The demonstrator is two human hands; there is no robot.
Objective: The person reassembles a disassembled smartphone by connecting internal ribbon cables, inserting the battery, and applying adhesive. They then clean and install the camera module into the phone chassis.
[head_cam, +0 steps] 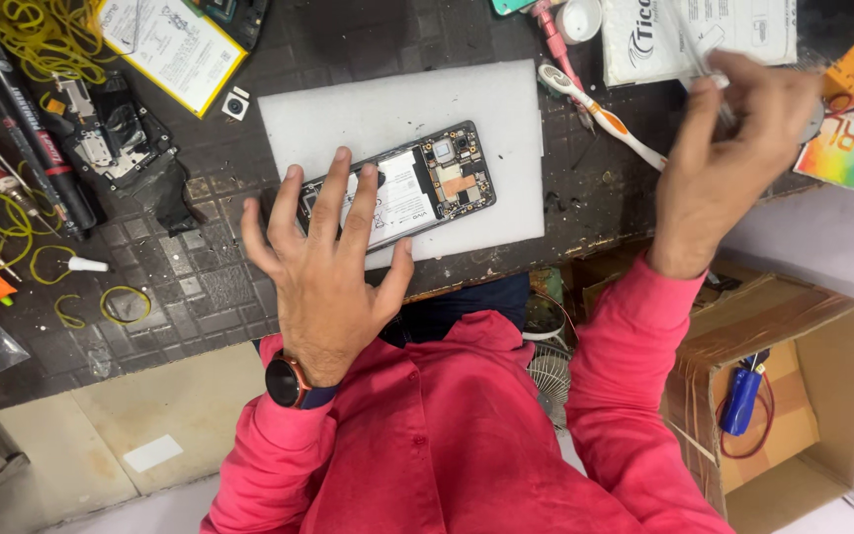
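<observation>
An opened phone [427, 188] with its back removed lies on a white foam mat [407, 109], showing its battery and circuit board. My left hand [328, 262] rests spread over the phone's left end, fingers apart, pressing it down. My right hand [728, 138] is raised at the upper right, above the bench edge, fingers closed on thin metal tweezers [699, 54]. A white and orange toothbrush [600, 109] lies just left of that hand.
Yellow rubber bands [46, 35], screwdrivers [12, 129], a phone battery [175, 44] and loose parts sit on the dark bench at left. A white packet [704, 35] lies at top right. An open cardboard box [783, 396] holding a blue tool stands at lower right.
</observation>
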